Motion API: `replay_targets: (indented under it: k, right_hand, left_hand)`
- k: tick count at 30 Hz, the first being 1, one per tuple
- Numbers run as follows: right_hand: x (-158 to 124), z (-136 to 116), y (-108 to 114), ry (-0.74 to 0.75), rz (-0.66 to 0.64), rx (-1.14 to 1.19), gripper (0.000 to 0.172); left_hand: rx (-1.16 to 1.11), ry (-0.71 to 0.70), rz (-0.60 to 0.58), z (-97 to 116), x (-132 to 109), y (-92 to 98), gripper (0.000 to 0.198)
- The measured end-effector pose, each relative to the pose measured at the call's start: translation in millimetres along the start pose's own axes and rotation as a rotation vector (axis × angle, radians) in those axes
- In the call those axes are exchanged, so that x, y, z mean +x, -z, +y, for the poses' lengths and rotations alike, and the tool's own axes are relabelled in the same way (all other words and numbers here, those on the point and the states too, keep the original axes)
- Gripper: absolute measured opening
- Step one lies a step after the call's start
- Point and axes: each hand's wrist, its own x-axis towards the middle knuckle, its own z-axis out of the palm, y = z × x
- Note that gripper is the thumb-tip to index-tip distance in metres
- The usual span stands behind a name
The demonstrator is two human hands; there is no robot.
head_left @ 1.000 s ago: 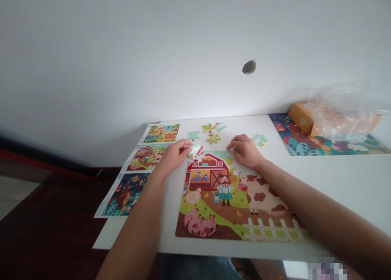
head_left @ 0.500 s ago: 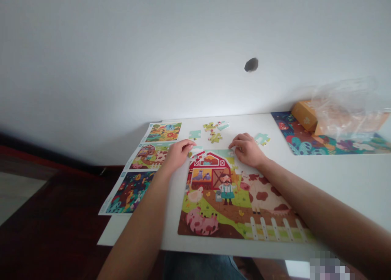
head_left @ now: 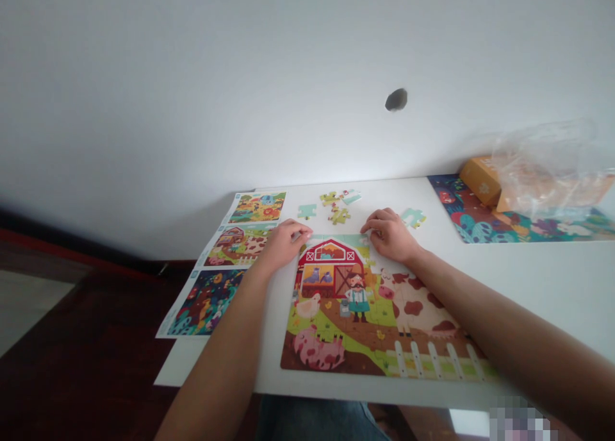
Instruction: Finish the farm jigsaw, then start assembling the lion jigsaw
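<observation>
So L grip (head_left: 287, 242) & R grip (head_left: 391, 237) both narrow at puzzle (head_left: 353, 329), loose pcs (head_left: 340, 216) beyond

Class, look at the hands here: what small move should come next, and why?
Probably the right hand should reach for the loose blue-and-green piece beside it: white table shows above the printed cow on the puzzle, so pieces seem missing there.

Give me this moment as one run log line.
left hand: at upper left corner of farm puzzle | right hand: at its top edge | loose pieces: beyond it
</observation>
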Motion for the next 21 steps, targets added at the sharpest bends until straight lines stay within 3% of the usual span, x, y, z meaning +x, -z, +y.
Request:
replay_targets:
  k: [8, 16, 21]
  right_hand:
    - [0.2, -2.2, 2.0, -0.003, -0.002, -0.002, 0.033]
    - [0.1, -2.5, 1.8, -0.004, -0.011, 0.002, 0.033]
    - [0.5, -2.8, 3.0, -0.001, -0.005, -0.001, 0.034]
  left_hand:
    - [-0.040, -0.095, -0.099, 4.8, -1.2, 0.4, 0.018]
    - [0.001, -0.140, -0.096, -0.9, -1.5, -2.2, 0.017]
    - [0.019, -0.261, -0.010, 26.5, -3.8, -0.7, 0.031]
